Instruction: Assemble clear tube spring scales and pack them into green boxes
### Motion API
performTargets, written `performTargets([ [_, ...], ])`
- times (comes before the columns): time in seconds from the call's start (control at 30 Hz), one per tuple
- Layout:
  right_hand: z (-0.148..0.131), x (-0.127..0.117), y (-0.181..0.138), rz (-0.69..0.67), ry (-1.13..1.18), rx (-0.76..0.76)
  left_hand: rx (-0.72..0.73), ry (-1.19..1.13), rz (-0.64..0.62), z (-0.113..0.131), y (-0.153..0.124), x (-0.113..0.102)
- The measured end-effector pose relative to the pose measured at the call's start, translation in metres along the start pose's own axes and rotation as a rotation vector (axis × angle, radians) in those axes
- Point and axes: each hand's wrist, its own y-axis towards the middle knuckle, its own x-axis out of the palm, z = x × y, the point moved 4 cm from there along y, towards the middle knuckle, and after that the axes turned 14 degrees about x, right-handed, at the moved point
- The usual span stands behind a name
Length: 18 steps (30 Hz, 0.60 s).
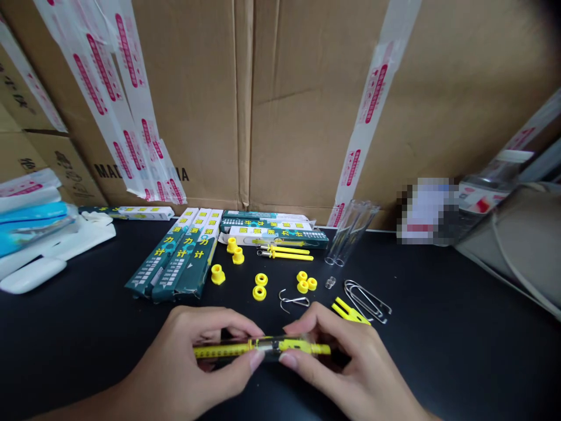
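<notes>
Yellow-and-clear tube [270,345] ran level along the 9-to-3 line at the view's 6 o'clock, its narrow yellow end toward 3, with left hand [188,359] and right hand [344,354] both pinching it, thumbs nearly meeting. Green boxes [186,257] toward 11 o'clock read "测力计"; the carton [298,105] at 12 showed black "MAD" and "IA", partly hidden by red-printed tape [144,137], its lettering too small to read.

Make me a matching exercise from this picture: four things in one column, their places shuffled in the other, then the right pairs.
Column one
1. scale tube
2. wire loops
3. bottle
4. blue packet

Column two
A. far left side
B. next to the yellow forked piece
C. held by left hand and right hand
D. toward the right edge, white-capped

Pairs: 1-C, 2-B, 3-D, 4-A
</notes>
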Motion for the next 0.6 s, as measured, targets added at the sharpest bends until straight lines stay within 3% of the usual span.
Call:
performTargets([
  [0.17, 0.002, 0.001, -0.002, -0.056, -0.021, -0.033, -0.059, -0.148, -0.091, -0.004, 0.001, 0.003],
  [0.3, 0.002, -0.001, -0.003, -0.042, 0.011, -0.054, -0.107, -0.164, -0.096, -0.004, 0.001, 0.002],
  [0.47, -0.004, -0.021, -0.001, 0.200, 0.049, -0.161, -0.079, -0.148, -0.070, -0.002, 0.003, -0.003],
  [0.6, -0.016, -0.036, 0.014, 0.325, -0.169, -0.196, -0.055, -0.167, -0.093, -0.002, 0.003, -0.003],
])
